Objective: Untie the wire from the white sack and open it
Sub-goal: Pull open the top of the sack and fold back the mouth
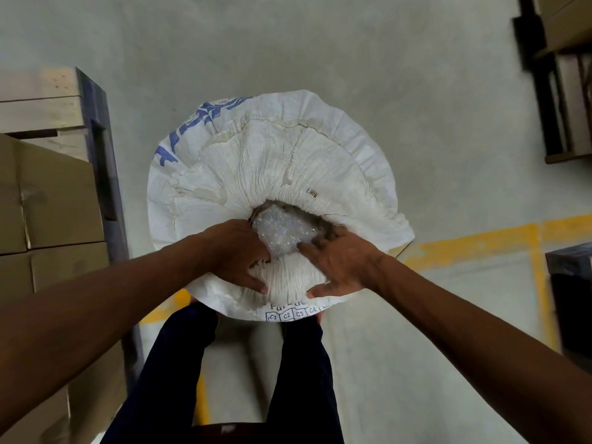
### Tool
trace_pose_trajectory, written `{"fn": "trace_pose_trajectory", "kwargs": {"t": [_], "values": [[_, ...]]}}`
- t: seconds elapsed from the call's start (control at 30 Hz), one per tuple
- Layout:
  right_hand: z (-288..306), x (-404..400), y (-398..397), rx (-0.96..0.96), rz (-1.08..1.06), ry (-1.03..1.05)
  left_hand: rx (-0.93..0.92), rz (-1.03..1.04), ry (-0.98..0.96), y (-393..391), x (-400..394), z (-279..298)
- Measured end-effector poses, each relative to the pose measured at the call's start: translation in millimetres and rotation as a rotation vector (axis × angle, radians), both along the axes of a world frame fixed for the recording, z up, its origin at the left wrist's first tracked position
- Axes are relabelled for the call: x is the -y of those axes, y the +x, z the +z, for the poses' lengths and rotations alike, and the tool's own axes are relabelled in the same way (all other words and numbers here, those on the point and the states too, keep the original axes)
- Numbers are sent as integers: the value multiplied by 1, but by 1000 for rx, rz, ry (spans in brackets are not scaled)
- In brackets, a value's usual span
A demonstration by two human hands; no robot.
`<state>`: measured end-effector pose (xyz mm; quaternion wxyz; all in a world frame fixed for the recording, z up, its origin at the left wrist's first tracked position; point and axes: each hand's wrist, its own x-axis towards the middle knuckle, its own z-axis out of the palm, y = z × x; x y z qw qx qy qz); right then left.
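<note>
White sack [278, 174] ctr frame, mouth parted, clear plastic [282, 232] inside. Left hand [237, 254] & right hand [339, 264] clamped on near rim. Cardboard boxes [54, 200] left, close by; yellow floor line [480, 241] right.

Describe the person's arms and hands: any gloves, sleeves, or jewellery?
Both arms are bare from where they enter the picture to the fingertips: no sleeves show. The left hand and right hand wear no gloves, and no rings, watch or bands are visible. Dark navy trousers show below.

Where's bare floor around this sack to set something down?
Beyond the sack, the grey floor is bare, as is the stretch right of it before the yellow line. Left is crowded with boxes.
</note>
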<state>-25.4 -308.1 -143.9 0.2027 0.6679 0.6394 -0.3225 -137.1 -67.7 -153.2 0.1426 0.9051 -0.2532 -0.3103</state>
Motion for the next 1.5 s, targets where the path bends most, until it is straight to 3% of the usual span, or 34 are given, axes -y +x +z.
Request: {"fn": "trace_pose_trajectory", "kwargs": {"t": [0.17, 0.43, 0.57, 0.67, 0.73, 0.83, 0.9, 1.03, 1.17, 1.37, 1.5], "values": [[9, -4, -2, -10, 215, 70, -114, -111, 40, 0, -2, 3], [31, 9, 5, -210, -184, -78, -170, 75, 11, -11, -3, 16], [28, 13, 2, -196, -216, -274, -246, 39, 122, -23, -10, 20], [31, 11, -7, -139, -165, -140, -333, 81, 195, -27, -8, 19], [34, 8, -11, -103, -226, 1, -352, 278, 143, -27, -8, 22], [36, 2, -8, -88, -401, 249, -259, 723, -26, -21, -13, 26], [32, -3, -1, -87, -531, 399, -195, 894, -63, -16, -20, 27], [33, -13, 15, -45, -780, 545, -46, 972, 1, -11, -27, 31], [37, -27, 27, 153, -884, 517, 163, 1001, 50, -10, -29, 33], [17, -53, 48, 527, -606, 353, 338, 885, 354, 9, -43, 25], [1, -63, 51, 557, -585, 351, 317, 959, 380, 20, -53, 15]]}}
